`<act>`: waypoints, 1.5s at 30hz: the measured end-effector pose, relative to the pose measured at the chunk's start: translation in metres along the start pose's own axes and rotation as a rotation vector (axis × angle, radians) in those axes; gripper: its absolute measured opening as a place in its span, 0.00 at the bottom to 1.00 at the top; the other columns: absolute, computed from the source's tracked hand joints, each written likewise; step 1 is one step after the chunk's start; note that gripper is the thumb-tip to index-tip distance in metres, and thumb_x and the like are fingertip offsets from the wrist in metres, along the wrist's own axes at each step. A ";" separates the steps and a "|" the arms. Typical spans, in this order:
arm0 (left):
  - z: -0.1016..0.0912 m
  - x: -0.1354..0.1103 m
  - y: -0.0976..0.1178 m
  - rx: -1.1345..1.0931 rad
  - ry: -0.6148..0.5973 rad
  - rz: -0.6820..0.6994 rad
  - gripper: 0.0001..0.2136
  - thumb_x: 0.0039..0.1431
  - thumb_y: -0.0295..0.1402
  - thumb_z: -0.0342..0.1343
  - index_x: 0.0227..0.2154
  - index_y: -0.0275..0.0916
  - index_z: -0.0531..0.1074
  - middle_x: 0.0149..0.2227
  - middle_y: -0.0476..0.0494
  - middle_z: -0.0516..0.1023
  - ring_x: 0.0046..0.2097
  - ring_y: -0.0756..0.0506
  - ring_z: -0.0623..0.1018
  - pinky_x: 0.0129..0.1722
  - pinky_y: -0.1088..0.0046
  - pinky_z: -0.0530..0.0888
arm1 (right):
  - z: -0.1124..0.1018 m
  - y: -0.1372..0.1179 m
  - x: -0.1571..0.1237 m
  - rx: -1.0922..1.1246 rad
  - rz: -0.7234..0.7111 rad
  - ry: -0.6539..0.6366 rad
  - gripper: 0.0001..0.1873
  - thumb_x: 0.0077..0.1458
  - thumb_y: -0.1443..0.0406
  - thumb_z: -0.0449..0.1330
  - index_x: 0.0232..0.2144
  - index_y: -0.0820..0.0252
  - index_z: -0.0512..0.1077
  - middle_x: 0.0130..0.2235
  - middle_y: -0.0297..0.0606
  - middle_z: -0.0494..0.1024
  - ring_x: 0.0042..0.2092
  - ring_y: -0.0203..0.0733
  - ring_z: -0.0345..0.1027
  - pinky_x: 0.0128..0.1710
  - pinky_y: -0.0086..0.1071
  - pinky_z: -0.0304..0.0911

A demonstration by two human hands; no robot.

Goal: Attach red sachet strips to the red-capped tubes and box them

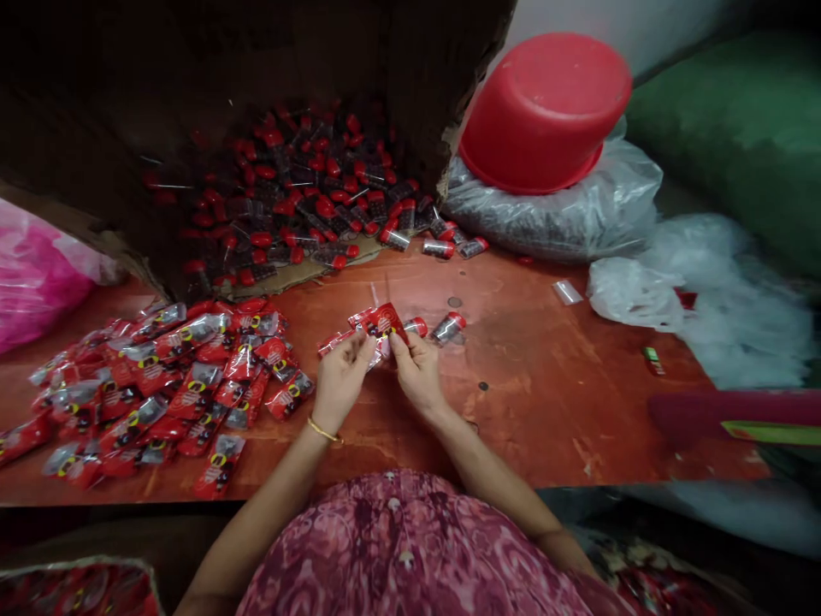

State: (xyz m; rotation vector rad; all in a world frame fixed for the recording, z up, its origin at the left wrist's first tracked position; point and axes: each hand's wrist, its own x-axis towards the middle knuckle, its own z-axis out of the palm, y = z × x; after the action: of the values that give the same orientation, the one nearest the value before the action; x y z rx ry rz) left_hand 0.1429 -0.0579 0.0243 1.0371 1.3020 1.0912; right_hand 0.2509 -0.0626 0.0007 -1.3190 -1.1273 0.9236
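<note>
Both hands pinch red sachet (pixel 383 322) over table (pixel 545 385): left hand (pixel 339 376) at left edge, right hand (pixel 416 372) at right. Best keep mouth spread wide, vial (pixel 449 327) just beside. Filled sachets (pixel 167 376) piled left.

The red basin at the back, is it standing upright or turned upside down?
Upside down. The red basin shows its flat bottom on top, and its wide rim rests downward on a clear plastic bag.

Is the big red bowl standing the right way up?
No, the red bowl is turned upside down, its rim resting on a clear plastic bag.
</note>
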 end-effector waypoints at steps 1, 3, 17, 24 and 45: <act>0.001 -0.002 0.001 -0.098 -0.030 -0.071 0.14 0.46 0.42 0.61 0.30 0.36 0.76 0.31 0.44 0.80 0.34 0.46 0.77 0.38 0.70 0.72 | -0.001 0.001 -0.003 -0.030 -0.015 -0.004 0.19 0.54 0.53 0.51 0.18 0.58 0.60 0.19 0.28 0.60 0.22 0.31 0.52 0.23 0.26 0.52; 0.002 -0.006 0.004 -0.224 -0.030 -0.157 0.14 0.41 0.42 0.64 0.22 0.35 0.74 0.24 0.47 0.77 0.28 0.50 0.74 0.31 0.75 0.71 | -0.002 0.001 -0.008 -0.093 -0.054 -0.025 0.21 0.56 0.53 0.49 0.17 0.57 0.58 0.18 0.27 0.58 0.22 0.31 0.51 0.22 0.26 0.51; -0.002 0.002 0.014 -0.402 0.029 -0.373 0.17 0.31 0.41 0.69 0.21 0.34 0.72 0.23 0.48 0.77 0.26 0.52 0.75 0.26 0.79 0.68 | -0.079 0.026 0.017 -1.037 -0.277 -0.161 0.17 0.57 0.56 0.51 0.39 0.59 0.73 0.39 0.45 0.71 0.41 0.46 0.65 0.40 0.36 0.60; 0.011 -0.001 0.009 -0.447 -0.040 -0.460 0.13 0.38 0.39 0.67 0.23 0.35 0.73 0.25 0.48 0.78 0.25 0.53 0.75 0.26 0.79 0.69 | -0.098 0.041 -0.002 -1.166 -0.121 0.140 0.26 0.52 0.48 0.54 0.43 0.64 0.69 0.38 0.51 0.72 0.40 0.52 0.65 0.36 0.40 0.60; -0.003 -0.009 0.012 -0.359 -0.108 -0.298 0.18 0.36 0.46 0.66 0.21 0.34 0.73 0.23 0.49 0.75 0.26 0.53 0.72 0.29 0.79 0.69 | -0.069 -0.027 -0.026 -0.196 0.033 -0.254 0.18 0.40 0.59 0.68 0.37 0.57 0.76 0.34 0.35 0.79 0.35 0.41 0.72 0.38 0.35 0.69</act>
State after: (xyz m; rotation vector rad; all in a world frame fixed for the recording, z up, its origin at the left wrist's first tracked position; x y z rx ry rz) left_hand 0.1401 -0.0643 0.0377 0.6038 1.0822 0.9800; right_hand 0.3092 -0.1068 0.0307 -1.4084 -1.4248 1.0475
